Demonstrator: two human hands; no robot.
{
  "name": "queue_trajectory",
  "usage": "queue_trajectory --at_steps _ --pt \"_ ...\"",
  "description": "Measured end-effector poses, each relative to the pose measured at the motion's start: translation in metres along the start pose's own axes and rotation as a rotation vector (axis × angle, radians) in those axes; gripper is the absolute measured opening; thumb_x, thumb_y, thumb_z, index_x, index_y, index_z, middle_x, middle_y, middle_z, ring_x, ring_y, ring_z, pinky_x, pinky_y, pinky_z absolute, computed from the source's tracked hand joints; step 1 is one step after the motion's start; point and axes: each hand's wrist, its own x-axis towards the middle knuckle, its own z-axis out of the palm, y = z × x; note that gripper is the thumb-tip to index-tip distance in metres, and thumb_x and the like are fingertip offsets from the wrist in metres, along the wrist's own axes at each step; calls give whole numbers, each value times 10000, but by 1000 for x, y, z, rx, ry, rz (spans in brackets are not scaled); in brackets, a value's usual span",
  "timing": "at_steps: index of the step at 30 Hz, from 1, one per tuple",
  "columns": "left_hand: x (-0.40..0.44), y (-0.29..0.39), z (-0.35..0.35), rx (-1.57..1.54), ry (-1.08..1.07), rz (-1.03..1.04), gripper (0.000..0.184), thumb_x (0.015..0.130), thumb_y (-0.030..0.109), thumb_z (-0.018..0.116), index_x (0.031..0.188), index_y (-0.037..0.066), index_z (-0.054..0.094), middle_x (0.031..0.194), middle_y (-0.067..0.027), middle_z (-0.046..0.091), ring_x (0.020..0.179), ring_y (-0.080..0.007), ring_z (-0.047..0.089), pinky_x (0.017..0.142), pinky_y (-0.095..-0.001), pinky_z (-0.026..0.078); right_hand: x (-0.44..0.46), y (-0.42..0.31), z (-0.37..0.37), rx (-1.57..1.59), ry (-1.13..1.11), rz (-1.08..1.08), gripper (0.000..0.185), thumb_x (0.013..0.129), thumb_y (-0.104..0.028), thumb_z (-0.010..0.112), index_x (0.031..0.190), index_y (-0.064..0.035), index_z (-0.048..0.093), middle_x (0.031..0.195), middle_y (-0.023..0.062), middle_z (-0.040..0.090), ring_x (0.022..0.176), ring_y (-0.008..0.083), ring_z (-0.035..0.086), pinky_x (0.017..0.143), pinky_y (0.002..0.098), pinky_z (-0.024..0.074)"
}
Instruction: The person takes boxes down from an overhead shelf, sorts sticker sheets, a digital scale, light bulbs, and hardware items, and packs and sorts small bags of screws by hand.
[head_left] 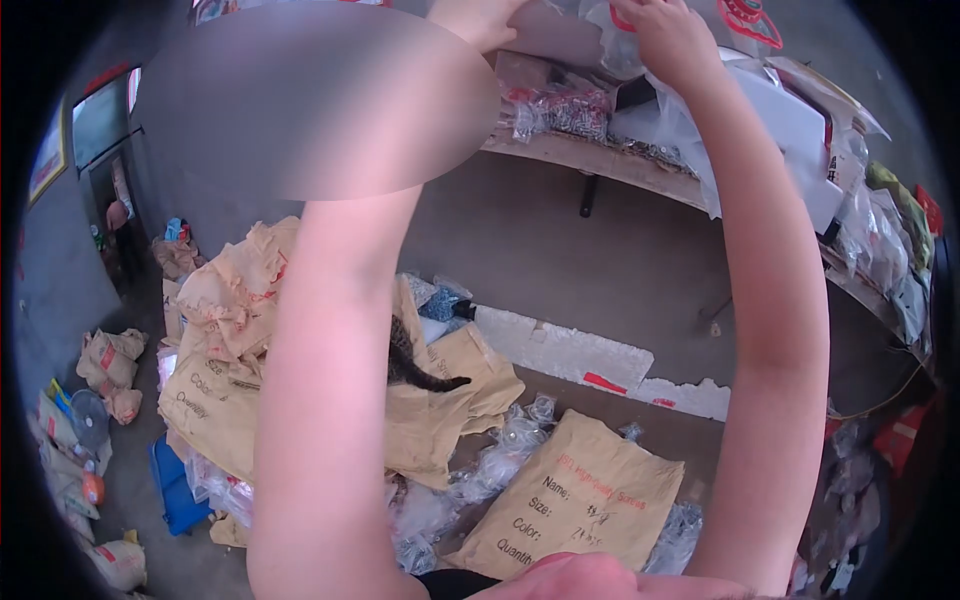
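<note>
Both my arms reach up to the top of the head view. My right hand (668,38) is closed on the red-edged top of a clear plastic bag (622,50), above a cluttered shelf. To its left, my left hand (482,22) is partly cut off by the upper edge, and its fingertips are hidden. A grey sheet-like surface (560,38) lies between the two hands. Just below them, clear bags of small metal parts (575,108) rest on the wooden shelf (640,172).
A printed brown paper sack (580,495) stands on the floor near me, with more crumpled sacks (225,300) to the left. A dark striped animal tail (432,380) shows beside my left arm. White foam slabs (565,350) lie beneath the shelf. A blue bin (178,490) sits at left.
</note>
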Motion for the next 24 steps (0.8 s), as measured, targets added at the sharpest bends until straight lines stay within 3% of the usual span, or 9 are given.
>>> queue_trajectory --at_steps 4,5,9,12,16,17,18,20,24 --pt "-3 -18 -2 -15 202 122 482 593 169 817 1005 131 570 1075 -140 453 1088 -351 444 976 -564 371 7 7 4 -30 -108 43 203 790 -173 599 982 -140 655 1364 114 510 1106 299 580 792 432 533" --pt "-2 -29 -10 -337 194 150 469 583 167 816 979 124 567 1034 -133 449 1047 -346 450 916 -513 397 6 5 3 -32 -133 54 192 799 -174 596 980 -135 646 1373 106 506 1110 299 578 781 433 533" --pt "0 -34 -39 -46 187 75 459 566 143 810 956 118 569 987 -122 461 1016 -334 470 835 -463 411 -1 -1 -10 -39 -132 38 247 823 -190 578 1058 -153 649 1417 85 474 1129 306 571 840 450 510" --pt "0 -49 -60 -25 247 136 462 564 136 811 952 115 561 975 -125 464 1001 -334 476 819 -460 413 -9 6 2 -31 -158 56 330 838 -227 574 1160 -190 634 1459 70 429 1227 314 515 971 526 431" --pt "-10 -59 -104 23 246 124 459 574 139 813 952 108 553 974 -127 471 981 -348 489 819 -454 412 -20 24 25 395 205 -269 459 835 -265 587 1292 -225 566 1483 58 395 1377 311 364 1101 649 200" --pt "-13 -78 -106 -919 234 140 452 578 129 815 945 97 553 978 -127 477 982 -346 485 828 -445 411 -21 22 20 325 206 -287 461 829 -261 595 1286 -205 575 1481 59 396 1373 311 370 1108 642 192" --pt "-16 -75 -123 -913 230 140 452 578 129 815 945 97 553 978 -127 477 982 -346 485 828 -445 411 -22 20 15 255 207 -305 463 822 -257 602 1279 -185 584 1478 60 398 1369 312 376 1116 636 185" --pt "-30 -68 -157 -28 191 128 452 571 116 818 936 81 555 972 -128 481 992 -341 479 823 -445 418 -24 14 11 292 248 -298 434 821 -260 604 1241 -150 602 1449 63 430 1359 302 385 1116 612 205" --pt "-61 -42 -217 -73 124 -9 466 547 104 828 917 58 548 965 -131 477 964 -334 486 817 -447 421 -30 -34 -57 279 242 -47 389 770 -234 687 1102 -38 635 1226 110 602 1188 296 538 1021 488 388"
